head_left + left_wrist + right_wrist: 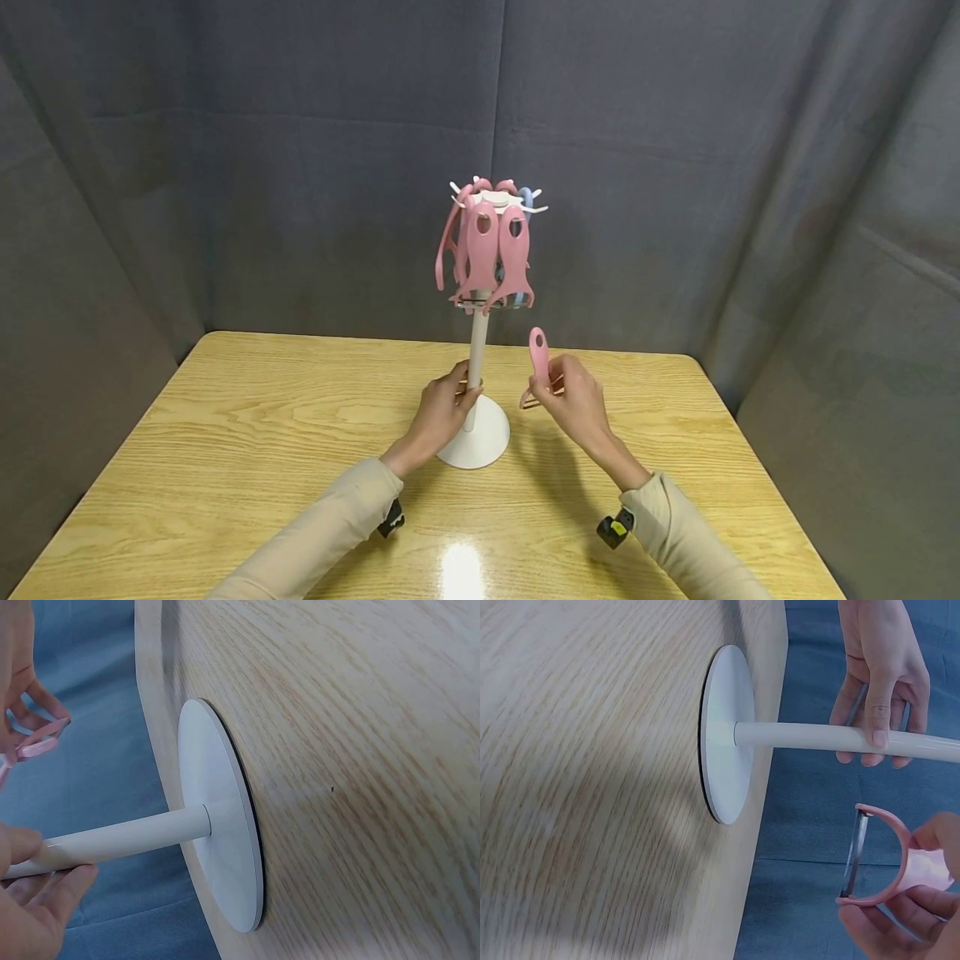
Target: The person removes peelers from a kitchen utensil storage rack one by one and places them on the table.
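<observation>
A white stand with a round base (480,442) and a slim pole (478,342) rises from the table. My left hand (442,408) grips the pole low down, thumb and fingers around it. To the right of the pole, my right hand (573,396) pinches a pink peeler (539,350) by its handle, the holed end up and the blade down. The blade (856,855) spans the peeler's forked head in the right wrist view. Several pink peelers (482,250) and a blue one (527,200) hang by their handle holes from the stand's hooked top (495,198).
The wooden table (262,433) reaches out on all sides of the stand. Grey-blue curtains (337,208) close off the back and both sides. A dark band with a yellow mark (617,527) sits by the right sleeve.
</observation>
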Tool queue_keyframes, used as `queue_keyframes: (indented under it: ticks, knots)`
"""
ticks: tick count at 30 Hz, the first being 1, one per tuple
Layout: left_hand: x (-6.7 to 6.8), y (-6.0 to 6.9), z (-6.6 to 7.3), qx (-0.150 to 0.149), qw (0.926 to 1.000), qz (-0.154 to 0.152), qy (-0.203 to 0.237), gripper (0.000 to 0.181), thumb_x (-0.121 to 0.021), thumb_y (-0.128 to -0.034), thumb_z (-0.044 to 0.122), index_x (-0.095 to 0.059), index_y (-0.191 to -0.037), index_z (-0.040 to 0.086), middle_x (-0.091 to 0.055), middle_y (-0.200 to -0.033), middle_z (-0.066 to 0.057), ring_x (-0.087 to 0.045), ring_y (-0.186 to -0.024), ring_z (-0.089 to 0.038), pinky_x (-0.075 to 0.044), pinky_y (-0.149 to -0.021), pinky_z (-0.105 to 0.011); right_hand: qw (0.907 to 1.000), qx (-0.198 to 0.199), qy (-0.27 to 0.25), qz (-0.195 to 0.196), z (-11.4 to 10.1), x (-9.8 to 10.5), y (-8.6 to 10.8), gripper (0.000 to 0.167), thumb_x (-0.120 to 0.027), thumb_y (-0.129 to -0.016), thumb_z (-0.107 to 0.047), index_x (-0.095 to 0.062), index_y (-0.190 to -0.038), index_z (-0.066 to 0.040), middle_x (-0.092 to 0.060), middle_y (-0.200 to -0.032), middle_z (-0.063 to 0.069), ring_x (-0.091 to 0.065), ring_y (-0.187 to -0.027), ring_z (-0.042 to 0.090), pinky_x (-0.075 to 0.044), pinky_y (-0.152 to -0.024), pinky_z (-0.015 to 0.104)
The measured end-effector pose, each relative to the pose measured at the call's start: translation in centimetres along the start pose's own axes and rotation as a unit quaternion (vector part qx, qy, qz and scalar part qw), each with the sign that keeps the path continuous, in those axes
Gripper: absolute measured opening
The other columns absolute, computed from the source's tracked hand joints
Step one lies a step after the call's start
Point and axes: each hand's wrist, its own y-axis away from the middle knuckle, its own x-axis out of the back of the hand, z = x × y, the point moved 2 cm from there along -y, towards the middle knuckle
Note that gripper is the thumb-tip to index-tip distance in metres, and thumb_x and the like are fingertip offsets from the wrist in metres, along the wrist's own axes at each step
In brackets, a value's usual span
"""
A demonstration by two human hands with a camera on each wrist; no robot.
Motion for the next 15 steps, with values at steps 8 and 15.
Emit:
queue_keyframes:
  ticks: [8,15]
  knots:
    - [-0.06,0.02,0.05,-0.002,1.0,0.002,0.002,0.04,-0.061,-0.0984,0.005,-0.051,-0.136,-0.003,-0.066,-0.115,-0.017,-0.069,-0.102,-0.028,-0.058,-0.083,-0.036,0.9988,-0.025,0.023,-0.036,0.04,-0.24,0.31,0.019,-0.071,-0.089,-0.019,-0.06,-0.092,-0.005,-0.059,-0.079,0.005,-0.057,-0.068,0.017,-0.049,-0.056,0.031]
    - [-0.05,-0.03,0.02,-0.006,1.0,0.005,-0.002,0.039,-0.06,-0.0983,0.005,-0.052,-0.135,-0.004,-0.066,-0.115,-0.018,-0.069,-0.102,-0.028,-0.058,-0.083,-0.035,0.9974,-0.023,0.04,-0.055,0.29,-0.59,0.46,0.02,-0.072,-0.087,-0.019,-0.059,-0.09,-0.004,-0.058,-0.076,0.006,-0.053,-0.064,0.015,-0.045,-0.052,0.03]
